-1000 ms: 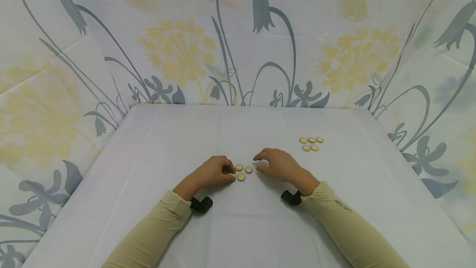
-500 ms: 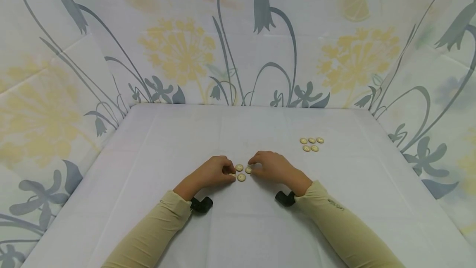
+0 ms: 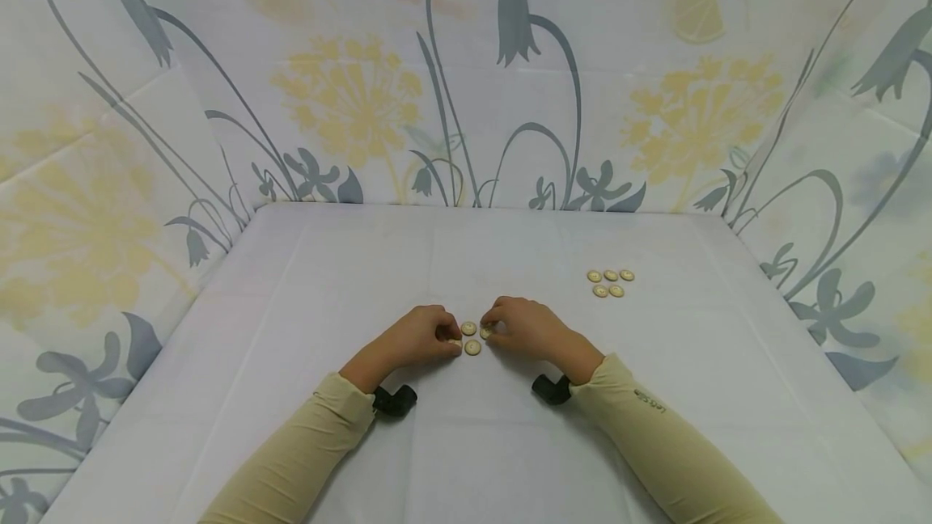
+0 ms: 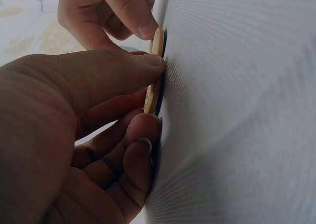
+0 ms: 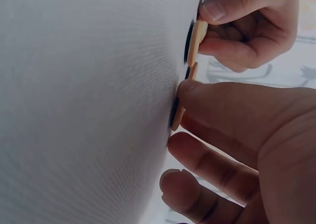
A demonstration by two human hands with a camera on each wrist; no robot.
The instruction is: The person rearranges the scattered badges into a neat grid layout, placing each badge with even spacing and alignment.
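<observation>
Pale yellow, wood-like buttons lie flat in a small cluster on the white cloth in the head view. My left hand (image 3: 418,335) pinches the leftmost button (image 3: 456,342) between thumb and fingers, its edge showing under the thumb in the left wrist view. From the other side, my right hand (image 3: 535,330) pinches the rightmost button (image 3: 485,333), which is partly covered by its fingers; in the right wrist view this button (image 5: 178,119) sits by the thumb tip against the cloth. Between the hands lie a far button (image 3: 469,328) and a near button (image 3: 472,347).
Farther back on the right, several similar buttons (image 3: 610,275) lie in two rows. White cloth (image 3: 349,257) covers the table. Floral curtains (image 3: 466,87) stand along the back and both sides. A black wrist-worn device (image 3: 395,401) sits at each cuff.
My right hand has moved left to the cluster, and its fingers have closed around the rightmost button. The left hand stays in place on its button.
</observation>
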